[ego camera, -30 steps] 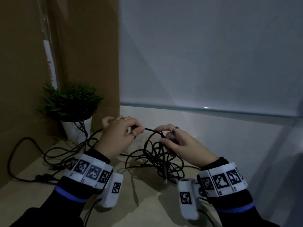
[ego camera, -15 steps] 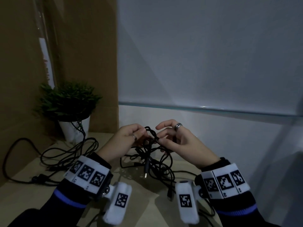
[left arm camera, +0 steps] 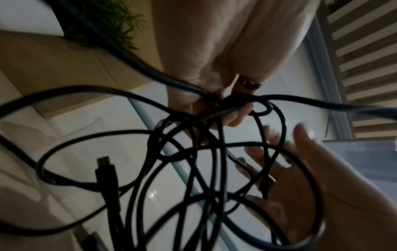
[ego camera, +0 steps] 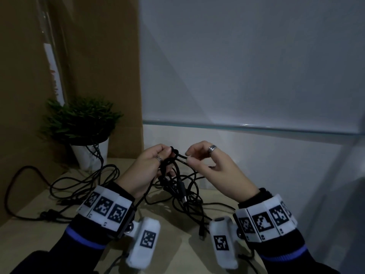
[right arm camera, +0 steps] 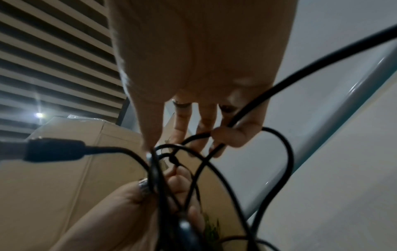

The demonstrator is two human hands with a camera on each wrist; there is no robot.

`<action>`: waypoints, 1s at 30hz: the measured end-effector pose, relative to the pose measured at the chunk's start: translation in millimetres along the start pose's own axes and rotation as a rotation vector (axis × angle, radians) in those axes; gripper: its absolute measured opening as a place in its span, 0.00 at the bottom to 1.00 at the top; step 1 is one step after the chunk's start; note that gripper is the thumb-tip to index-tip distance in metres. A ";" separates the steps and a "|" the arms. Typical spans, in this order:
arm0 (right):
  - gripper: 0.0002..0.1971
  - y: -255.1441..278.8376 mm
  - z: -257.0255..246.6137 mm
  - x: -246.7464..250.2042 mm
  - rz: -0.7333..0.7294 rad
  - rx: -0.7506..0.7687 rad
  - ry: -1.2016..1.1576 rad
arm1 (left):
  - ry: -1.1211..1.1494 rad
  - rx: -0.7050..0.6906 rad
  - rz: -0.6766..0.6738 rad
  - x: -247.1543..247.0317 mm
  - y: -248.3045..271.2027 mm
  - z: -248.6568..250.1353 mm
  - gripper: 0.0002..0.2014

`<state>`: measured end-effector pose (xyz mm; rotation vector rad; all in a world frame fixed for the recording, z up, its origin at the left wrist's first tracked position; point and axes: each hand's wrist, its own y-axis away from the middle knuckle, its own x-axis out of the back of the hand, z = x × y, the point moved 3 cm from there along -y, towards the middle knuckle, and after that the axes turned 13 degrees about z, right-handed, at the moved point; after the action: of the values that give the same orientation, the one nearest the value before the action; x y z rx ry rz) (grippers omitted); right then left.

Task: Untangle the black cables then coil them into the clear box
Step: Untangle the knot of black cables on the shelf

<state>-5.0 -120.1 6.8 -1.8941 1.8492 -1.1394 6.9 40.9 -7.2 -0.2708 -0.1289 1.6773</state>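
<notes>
Nearest, two white marker-covered wrist bands (ego camera: 104,207) sit over dark sleeves above the pale wooden bench (ego camera: 177,252). Just beyond them hang the tangled thin black cables (ego camera: 177,186): a bunch of crossing loops with a plug end (ego camera: 184,197) dangling, the lower loops trailing onto the bench. The left hand (ego camera: 147,171) holds the top of the bunch, fingers curled round a knot of strands. The right hand (ego camera: 209,169), close beside it, pinches a single strand between thumb and forefinger; the right wrist view shows that strand running under the thumb, other fingers loosely extended.

Further left, more black cable (ego camera: 65,186) lies in loose loops on the bench, reaching a small green potted plant in a white pot (ego camera: 83,123) by a brown cardboard wall (ego camera: 88,56).

The task looks to be early: the cables remain knotted, nothing is coiled, and no clear box can be made out with certainty. Untangling, coiling and boxing all remain.
</notes>
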 end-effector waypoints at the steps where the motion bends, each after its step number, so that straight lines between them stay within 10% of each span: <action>1: 0.07 1.7 -1.4 -3.6 -0.039 -0.018 -0.047 | 0.008 -0.009 0.008 -1.0 0.4 -0.5 0.12; 13: 0.11 2.2 -7.1 -8.8 0.153 0.064 -0.026 | 0.049 -0.030 -0.072 -6.6 4.2 -1.5 0.09; 18: 0.11 3.8 -10.1 -9.1 0.018 -0.049 -0.188 | 0.095 -0.028 -0.127 -6.9 5.6 -3.7 0.07; 30: 0.06 2.3 -0.7 -8.0 0.033 -0.212 -0.150 | -0.063 -0.352 -0.113 -6.6 4.5 2.7 0.05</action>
<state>-6.2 -112.9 2.9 -1.9911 1.9750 -0.7935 2.6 34.1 -5.0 -0.4657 -0.4810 1.5453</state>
